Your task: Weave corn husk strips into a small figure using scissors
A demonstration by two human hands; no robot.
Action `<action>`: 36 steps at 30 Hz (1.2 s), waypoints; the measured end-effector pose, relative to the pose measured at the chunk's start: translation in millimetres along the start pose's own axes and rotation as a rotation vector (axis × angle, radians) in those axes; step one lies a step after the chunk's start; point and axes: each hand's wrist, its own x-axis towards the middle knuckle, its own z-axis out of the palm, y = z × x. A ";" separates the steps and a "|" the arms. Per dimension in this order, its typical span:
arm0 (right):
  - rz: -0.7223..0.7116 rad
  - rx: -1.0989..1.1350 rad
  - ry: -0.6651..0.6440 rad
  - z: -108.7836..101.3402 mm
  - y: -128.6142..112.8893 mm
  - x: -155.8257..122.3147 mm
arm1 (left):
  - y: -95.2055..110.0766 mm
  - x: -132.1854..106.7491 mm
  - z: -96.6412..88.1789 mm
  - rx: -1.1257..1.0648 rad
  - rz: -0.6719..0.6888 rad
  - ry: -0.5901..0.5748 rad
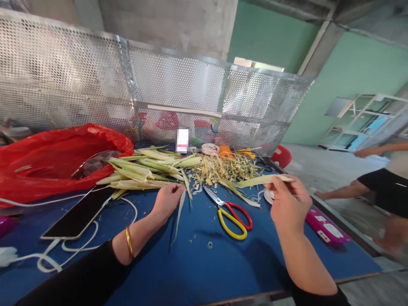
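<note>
My left hand (168, 203), with a gold bangle at the wrist, is closed in a pinch on a narrow strip of corn husk (180, 212) that hangs down over the blue table. Out to the right, my right hand (288, 204) grips a wider pale-green husk strip (255, 182) pointing left. Between the hands lie scissors (232, 214) with one red and one yellow handle, blades partly apart. Behind my left hand rests a pile of corn husks (149, 168). A heap of shredded husk trimmings (223, 168) sits to its right.
A red plastic bag (63, 157) and a tablet (78, 212) with a white cable lie left. A purple packet (327, 227) is near the right edge of the blue table (191, 272). A perforated metal screen (178, 76) stands behind. Another person (382, 187) is at far right.
</note>
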 end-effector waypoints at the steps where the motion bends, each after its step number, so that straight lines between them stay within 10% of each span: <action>1: 0.004 -0.036 0.042 -0.8 6.1 0.8 | 4.0 0.0 -0.1 -0.005 0.023 -0.003; 15: 0.195 -0.363 -0.126 -6.5 38.7 -2.9 | 102.9 108.7 41.0 0.211 0.396 0.228; 22: 0.243 -0.461 -0.164 -13.5 49.3 0.9 | 93.2 124.9 49.8 0.354 0.407 0.063; 31: 0.272 -0.724 -0.352 -28.5 62.9 4.1 | 79.2 69.9 -46.5 0.359 0.365 0.097; 36: -0.139 -1.012 -0.463 -8.7 45.0 -10.7 | 66.6 40.2 -91.7 0.415 0.375 0.247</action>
